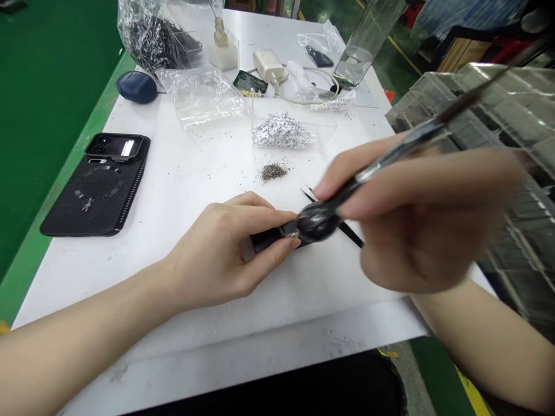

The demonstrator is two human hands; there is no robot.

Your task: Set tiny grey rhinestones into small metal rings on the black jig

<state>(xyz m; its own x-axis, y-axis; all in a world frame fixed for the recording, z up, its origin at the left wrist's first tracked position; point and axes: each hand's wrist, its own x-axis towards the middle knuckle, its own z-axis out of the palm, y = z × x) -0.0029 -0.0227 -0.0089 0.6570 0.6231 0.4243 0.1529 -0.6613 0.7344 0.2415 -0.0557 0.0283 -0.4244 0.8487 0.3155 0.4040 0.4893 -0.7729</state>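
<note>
My left hand [225,248] is closed, with thumb and fingertips pinching a small black cylindrical piece [266,238] low over the white table. In my right hand [416,219], blurred by motion, is a slim brush [385,159] with a dark tapering handle and a metallic collar. Its rounded black head [318,221] meets the far end of the black piece at my left fingertips; whether they touch is hard to tell. Black tweezers [350,234] lie behind, partly covered by the brush and my right hand.
Beyond my hands are a pile of tiny dark grains [273,171] and a clear tray [284,136] of white bits. A black phone [97,185] lies left. Plastic bags [203,101], a glue bottle [220,34], a charger [267,65] and a clear container [358,60] line the back. Clear boxes [489,110] stand right.
</note>
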